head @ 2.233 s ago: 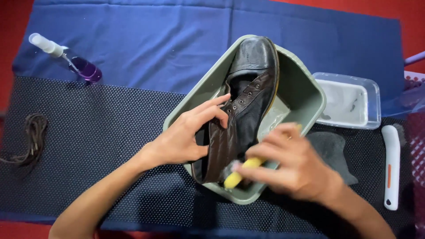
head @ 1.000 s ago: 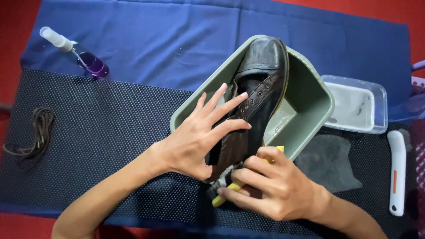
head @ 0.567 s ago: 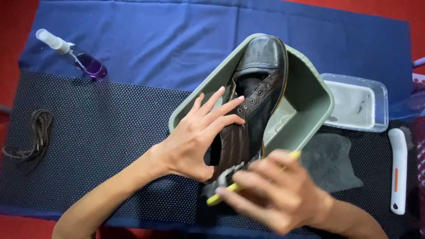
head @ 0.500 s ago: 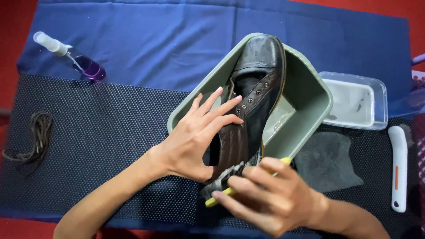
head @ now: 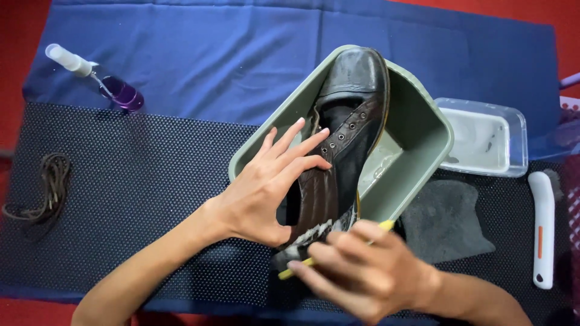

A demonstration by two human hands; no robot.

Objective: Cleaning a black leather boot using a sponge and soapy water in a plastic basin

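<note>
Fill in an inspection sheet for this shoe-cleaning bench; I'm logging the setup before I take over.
Surface: dark dotted mat over a blue cloth, on red ground.
Job's things: brown leather shoe lying in a green basin; yellow-handled brush at its heel, with foam.
Clutter: spray bottle with purple liquid, clear tub, grey cloth, white-handled brush.
Hands: left hand steadies the shoe; right hand grips the yellow brush, blurred.
Cables: nothing seen; brown laces coiled at left.
Surroundings: nothing seen.
</note>
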